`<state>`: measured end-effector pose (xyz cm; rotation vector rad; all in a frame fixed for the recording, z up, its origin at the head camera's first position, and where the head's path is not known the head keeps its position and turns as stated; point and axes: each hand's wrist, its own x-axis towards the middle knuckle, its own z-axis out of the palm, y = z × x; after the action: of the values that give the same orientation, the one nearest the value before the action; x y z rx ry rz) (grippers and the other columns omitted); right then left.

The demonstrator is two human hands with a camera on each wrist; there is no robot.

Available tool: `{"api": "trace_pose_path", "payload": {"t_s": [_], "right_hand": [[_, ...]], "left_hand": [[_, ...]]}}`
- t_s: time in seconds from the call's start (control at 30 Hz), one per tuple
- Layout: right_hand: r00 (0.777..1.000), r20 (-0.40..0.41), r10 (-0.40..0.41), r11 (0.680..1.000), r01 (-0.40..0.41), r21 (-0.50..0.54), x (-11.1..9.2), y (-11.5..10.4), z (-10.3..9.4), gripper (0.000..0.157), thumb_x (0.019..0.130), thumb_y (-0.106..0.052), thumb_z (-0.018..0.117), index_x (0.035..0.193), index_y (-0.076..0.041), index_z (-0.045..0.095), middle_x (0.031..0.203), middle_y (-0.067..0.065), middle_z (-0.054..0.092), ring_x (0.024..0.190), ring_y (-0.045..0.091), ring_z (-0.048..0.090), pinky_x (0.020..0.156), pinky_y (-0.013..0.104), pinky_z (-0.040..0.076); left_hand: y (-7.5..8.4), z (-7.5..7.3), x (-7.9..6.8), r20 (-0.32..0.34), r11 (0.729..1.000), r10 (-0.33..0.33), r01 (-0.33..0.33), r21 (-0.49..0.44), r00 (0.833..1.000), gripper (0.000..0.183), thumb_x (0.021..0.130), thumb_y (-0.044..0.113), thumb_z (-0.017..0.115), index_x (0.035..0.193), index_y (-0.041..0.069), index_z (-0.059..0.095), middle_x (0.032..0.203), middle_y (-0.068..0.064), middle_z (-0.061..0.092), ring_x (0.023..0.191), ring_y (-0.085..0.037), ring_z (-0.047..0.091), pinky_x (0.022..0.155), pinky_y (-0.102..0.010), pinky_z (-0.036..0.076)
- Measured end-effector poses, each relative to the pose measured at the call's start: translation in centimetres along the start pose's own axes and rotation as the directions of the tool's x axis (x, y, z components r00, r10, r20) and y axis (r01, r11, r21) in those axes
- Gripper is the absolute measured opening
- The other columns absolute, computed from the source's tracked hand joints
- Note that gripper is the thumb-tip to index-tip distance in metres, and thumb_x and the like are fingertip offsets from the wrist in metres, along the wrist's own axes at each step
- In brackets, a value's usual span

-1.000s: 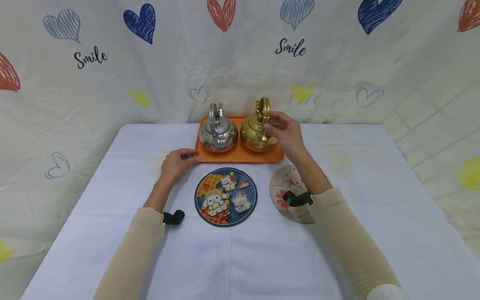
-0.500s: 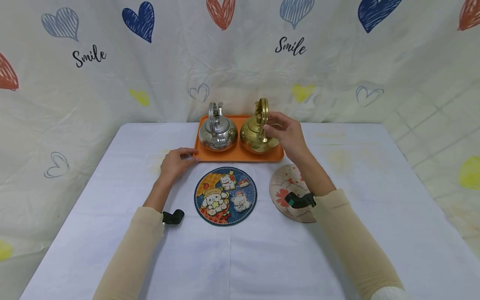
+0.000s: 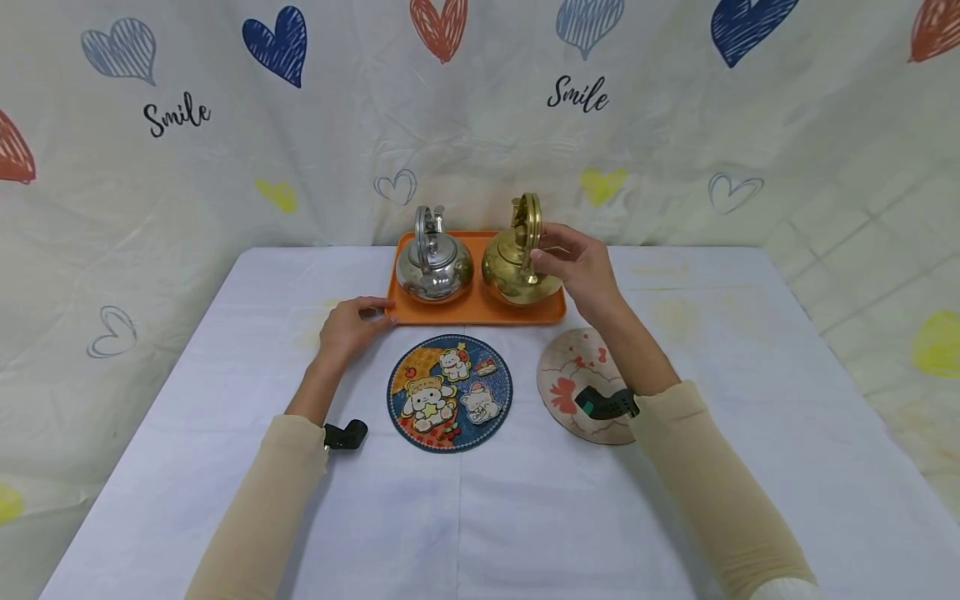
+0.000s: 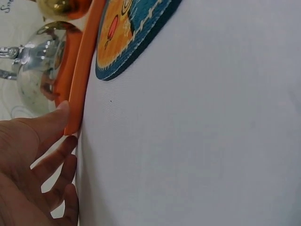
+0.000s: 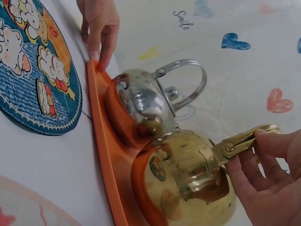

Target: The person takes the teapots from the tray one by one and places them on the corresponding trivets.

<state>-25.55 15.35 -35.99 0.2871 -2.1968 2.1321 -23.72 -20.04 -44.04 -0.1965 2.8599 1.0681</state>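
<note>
My left hand (image 3: 351,327) pinches the near left corner of an orange tray (image 3: 480,314); in the left wrist view its thumb lies on the rim (image 4: 83,61), with fingertips at the outer side. On the tray stand two shiny kettles side by side, a silver kettle (image 3: 435,271) at left and a gold kettle (image 3: 510,271) at right. My right hand (image 3: 581,267) grips the gold kettle's raised handle (image 5: 242,141) from the right, thumb on the near side and fingers behind it. A narrow gap separates the kettles in the head view.
A round blue mat (image 3: 450,394) with cartoon animals lies in front of the tray. Right of it is a round pinkish mat (image 3: 562,387), partly covered by my right forearm and wrist camera. A curtain (image 3: 480,125) printed with hearts hangs behind the white-covered table (image 3: 420,525).
The gold kettle has shifted slightly to the right with my right hand on its handle, widening the gap to the silver kettle. My left hand stays at the tray corner.
</note>
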Motion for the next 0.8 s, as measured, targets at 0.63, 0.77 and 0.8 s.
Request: {"api": "trace_pose_path", "payload": {"t_s": [0.63,0.77,0.8], "right_hand": [[0.999,0.046,-0.013,0.999,0.012,0.030,-1.7,-1.0,-1.6,0.039,0.098,-0.009,0.072,0.137,-0.006,0.066,0.105,-0.004,0.069,0.103,0.009,0.070,0.087,0.019,0.059],[0.998,0.052,-0.025,0.997,0.021,0.068,-2.0,-1.2,-1.8,0.039,0.098,-0.007,0.071,0.136,-0.004,0.066,0.106,-0.002,0.069,0.100,0.009,0.072,0.086,0.021,0.061],[0.998,0.052,-0.029,0.997,0.026,0.069,-2.1,-1.3,-1.8,0.039,0.098,-0.007,0.071,0.136,-0.005,0.066,0.105,-0.002,0.069,0.099,0.009,0.072,0.086,0.021,0.061]], "left_hand": [[-0.2,0.0,0.0,-0.003,1.000,0.003,-0.003,-0.003,1.000,0.039,0.098,0.034,0.073,0.134,0.018,0.071,0.147,-0.015,0.063,0.141,-0.037,0.053,0.120,-0.055,0.039],[-0.2,0.0,-0.1,-0.001,1.000,0.003,-0.003,-0.009,1.000,0.039,0.098,0.034,0.073,0.134,0.018,0.071,0.147,-0.015,0.062,0.142,-0.037,0.052,0.121,-0.055,0.039],[-0.2,0.0,-0.1,-0.001,1.000,0.003,-0.003,-0.011,1.000,0.039,0.098,0.034,0.073,0.134,0.018,0.071,0.147,-0.015,0.062,0.142,-0.037,0.052,0.121,-0.055,0.038]]}}
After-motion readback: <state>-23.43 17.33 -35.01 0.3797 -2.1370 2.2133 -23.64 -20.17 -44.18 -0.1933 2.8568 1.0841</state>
